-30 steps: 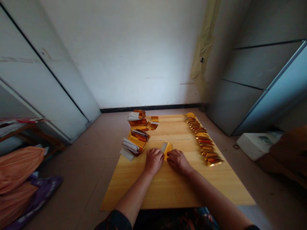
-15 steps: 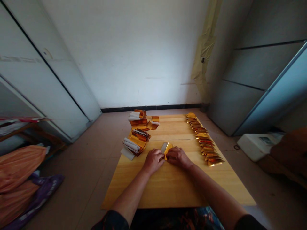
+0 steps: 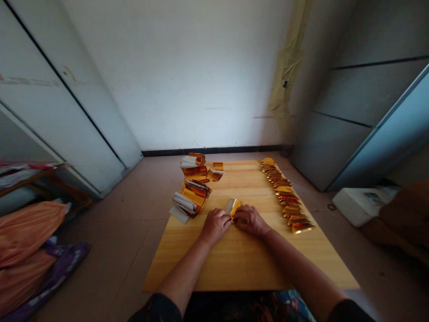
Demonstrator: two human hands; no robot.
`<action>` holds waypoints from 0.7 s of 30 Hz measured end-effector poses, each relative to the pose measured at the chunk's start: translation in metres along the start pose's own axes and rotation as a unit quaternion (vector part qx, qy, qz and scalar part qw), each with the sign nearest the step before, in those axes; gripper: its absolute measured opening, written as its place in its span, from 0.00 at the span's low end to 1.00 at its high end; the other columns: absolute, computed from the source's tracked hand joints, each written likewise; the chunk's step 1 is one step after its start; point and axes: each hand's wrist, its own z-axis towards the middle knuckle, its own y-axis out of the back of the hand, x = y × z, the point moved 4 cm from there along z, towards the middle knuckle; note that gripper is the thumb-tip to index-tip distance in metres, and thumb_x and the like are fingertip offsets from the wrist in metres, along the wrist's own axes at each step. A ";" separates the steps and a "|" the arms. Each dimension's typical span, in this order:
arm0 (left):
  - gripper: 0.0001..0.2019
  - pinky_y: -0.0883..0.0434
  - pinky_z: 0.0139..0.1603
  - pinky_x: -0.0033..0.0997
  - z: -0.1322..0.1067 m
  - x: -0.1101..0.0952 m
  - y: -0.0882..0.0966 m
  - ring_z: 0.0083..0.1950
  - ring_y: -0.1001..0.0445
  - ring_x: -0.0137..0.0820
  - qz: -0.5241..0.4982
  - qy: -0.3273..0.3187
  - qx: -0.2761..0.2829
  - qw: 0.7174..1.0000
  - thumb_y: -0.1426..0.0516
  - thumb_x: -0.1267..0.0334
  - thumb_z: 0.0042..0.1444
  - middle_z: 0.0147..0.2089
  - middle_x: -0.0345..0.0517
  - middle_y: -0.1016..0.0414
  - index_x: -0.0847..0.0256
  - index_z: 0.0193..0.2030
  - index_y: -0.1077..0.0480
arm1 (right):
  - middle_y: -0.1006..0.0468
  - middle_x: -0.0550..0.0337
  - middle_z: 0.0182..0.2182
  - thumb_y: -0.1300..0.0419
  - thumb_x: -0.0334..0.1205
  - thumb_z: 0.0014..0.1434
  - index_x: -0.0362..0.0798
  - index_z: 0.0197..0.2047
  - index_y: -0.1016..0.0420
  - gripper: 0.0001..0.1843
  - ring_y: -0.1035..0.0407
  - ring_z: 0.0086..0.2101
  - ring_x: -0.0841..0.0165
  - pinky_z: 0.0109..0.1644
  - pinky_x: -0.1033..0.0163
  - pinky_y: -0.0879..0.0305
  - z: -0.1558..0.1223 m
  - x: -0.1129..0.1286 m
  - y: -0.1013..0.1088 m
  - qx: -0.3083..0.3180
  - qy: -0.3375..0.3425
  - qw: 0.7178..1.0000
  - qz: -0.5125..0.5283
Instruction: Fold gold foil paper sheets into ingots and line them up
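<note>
A small sheet of gold foil paper [image 3: 235, 205] with a pale grey-white part lies at the middle of the wooden table [image 3: 241, 259]. My left hand [image 3: 216, 225] pinches its near left edge with bent fingers. From the other side, my right hand [image 3: 250, 220] grips the same sheet, its fingers curled and covering the lower right part. The fingertips of both hands nearly meet over the paper, so its near edge is mostly hidden. Left of my hands rests a curled stack of gold paper sheets [image 3: 195, 197] with whitish backs.
Along the table's right edge runs a row of folded gold paper pieces [image 3: 284, 192]. More curled gold sheets [image 3: 195, 172] lie at the far left corner. A white box [image 3: 355, 205] stands on the floor at right, and orange cloth [image 3: 30, 232] lies at left.
Both hands stay at the same spot on the gold paper, with only slight finger movement. The whole view has shifted very slightly.
</note>
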 end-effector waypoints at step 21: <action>0.07 0.34 0.46 0.37 -0.011 0.000 0.003 0.45 0.28 0.34 -0.023 -0.024 -0.017 0.999 0.44 0.71 0.52 0.41 0.43 0.23 0.57 0.33 0.26 | 0.25 0.58 0.34 0.44 0.34 0.57 0.46 0.29 0.27 0.07 0.34 0.35 0.70 0.38 0.67 0.46 0.021 0.001 -0.009 0.015 -0.129 0.990 -0.050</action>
